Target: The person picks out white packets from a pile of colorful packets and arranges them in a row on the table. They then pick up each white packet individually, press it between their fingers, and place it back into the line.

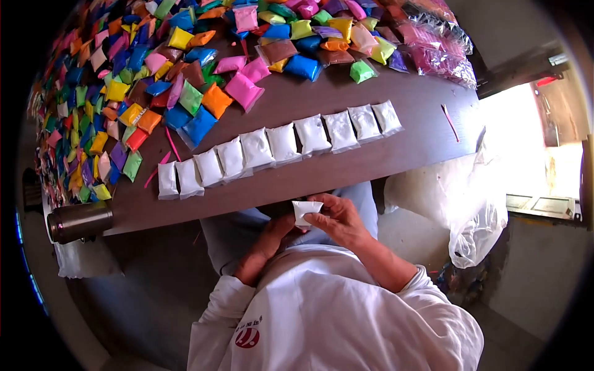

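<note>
Just past the table's near edge, over my lap, I hold a small white packet [304,211]. My right hand [342,221] is closed on it, with the thumb across its front. On the packet's other side my left hand [279,230] is closed against its lower part; its fingertips are largely hidden. Ahead of both hands, several similar white packets [284,143] lie side by side in a slanting row on the dark brown table [346,176].
Many colourful packets [198,127] are heaped across the table's left and far side. Clear-wrapped pink packs [436,52] lie far right, and a thin pink strip [450,122] nearer. A metal cylinder [80,221] stands out at the left corner. A plastic bag [479,229] hangs at right.
</note>
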`<state>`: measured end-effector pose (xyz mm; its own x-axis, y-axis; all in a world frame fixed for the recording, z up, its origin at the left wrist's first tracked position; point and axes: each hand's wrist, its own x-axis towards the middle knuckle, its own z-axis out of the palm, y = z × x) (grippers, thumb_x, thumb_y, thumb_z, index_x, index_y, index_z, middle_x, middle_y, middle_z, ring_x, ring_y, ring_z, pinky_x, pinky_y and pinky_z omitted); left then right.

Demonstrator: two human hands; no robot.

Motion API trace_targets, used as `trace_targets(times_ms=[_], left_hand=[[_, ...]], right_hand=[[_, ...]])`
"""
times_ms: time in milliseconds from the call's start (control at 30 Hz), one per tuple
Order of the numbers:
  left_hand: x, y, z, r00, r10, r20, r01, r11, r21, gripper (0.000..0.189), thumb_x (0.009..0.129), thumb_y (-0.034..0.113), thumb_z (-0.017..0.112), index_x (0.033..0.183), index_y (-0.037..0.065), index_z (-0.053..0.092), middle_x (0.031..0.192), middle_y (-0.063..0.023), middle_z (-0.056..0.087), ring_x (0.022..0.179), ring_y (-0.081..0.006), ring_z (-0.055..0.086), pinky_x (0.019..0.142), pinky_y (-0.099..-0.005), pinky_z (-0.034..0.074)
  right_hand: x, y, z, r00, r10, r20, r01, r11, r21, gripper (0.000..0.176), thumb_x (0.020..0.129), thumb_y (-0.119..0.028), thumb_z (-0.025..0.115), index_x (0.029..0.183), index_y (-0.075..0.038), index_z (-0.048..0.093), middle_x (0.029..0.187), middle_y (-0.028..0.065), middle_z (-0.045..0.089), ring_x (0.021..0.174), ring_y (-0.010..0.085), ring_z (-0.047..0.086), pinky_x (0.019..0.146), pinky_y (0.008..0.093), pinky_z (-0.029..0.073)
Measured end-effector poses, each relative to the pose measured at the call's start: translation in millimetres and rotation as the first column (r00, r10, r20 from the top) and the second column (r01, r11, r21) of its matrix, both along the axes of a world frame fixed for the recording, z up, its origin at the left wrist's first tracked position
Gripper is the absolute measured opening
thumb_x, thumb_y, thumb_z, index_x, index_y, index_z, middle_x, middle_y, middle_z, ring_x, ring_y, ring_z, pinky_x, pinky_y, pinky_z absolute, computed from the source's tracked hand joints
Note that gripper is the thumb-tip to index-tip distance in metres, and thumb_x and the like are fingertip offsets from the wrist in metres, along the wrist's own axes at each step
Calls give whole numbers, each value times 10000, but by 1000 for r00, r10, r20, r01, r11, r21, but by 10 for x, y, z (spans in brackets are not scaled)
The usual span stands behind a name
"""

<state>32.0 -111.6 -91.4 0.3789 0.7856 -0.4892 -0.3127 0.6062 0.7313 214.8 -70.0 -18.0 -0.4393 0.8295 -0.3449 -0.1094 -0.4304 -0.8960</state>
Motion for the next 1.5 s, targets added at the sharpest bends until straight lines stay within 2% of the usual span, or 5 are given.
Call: trace_targets(times_ms=[300, 567, 933, 1233, 1500], left_hand=[[-1, -91, 133, 996, 40, 80, -44, 998, 49, 482, 893, 441, 521, 1115, 17, 577, 989, -77, 619, 941, -156, 563, 854, -283, 432], [86, -122, 309, 936, -126, -330, 211, 948, 238, 529, 940, 450, 447, 1082, -44, 570, 922, -124, 646, 838, -185, 615, 748, -298, 480], [180, -150, 319, 945, -103, -311, 197, 937, 289, 481, 958, 408, 425, 1052, -42, 567, 874, -129, 647, 815, -191, 618, 737, -304, 486], [202, -122, 268, 902, -148, -406, 282, 913, 294, 423, 970, 349, 421, 1132, -27, 526, 841, -92, 635, 769, -165, 605, 723, -303, 488], [235, -82, 230, 866, -140, -480, 271, 938, 215, 482, 946, 428, 449, 998, -29, 595, 778, -114, 635, 717, -180, 586, 656, -299, 476]], right_hand=[[-57, -63, -235, 994, -43, -102, 36, 997, -74, 234, 886, -112, 606, 1075, 17, 556, 893, 51, 629, 785, 111, 588, 664, 246, 494], [-86, -68, -166, 993, -115, -30, 113, 991, -66, 260, 882, -192, 626, 1025, 17, 568, 830, 41, 625, 711, 91, 573, 615, 235, 472], [-56, -108, -279, 993, -75, -87, 65, 991, -113, 289, 875, -257, 636, 983, 6, 584, 723, 29, 613, 592, 76, 549, 505, 221, 437], [24, -142, -360, 996, -50, -76, 42, 994, -103, 234, 872, -220, 643, 941, -4, 586, 720, 27, 607, 584, 64, 542, 496, 215, 437], [130, -249, -352, 999, 40, 11, -40, 998, -52, 305, 910, -306, 577, 960, -8, 532, 775, 25, 601, 676, 86, 544, 625, 237, 450]])
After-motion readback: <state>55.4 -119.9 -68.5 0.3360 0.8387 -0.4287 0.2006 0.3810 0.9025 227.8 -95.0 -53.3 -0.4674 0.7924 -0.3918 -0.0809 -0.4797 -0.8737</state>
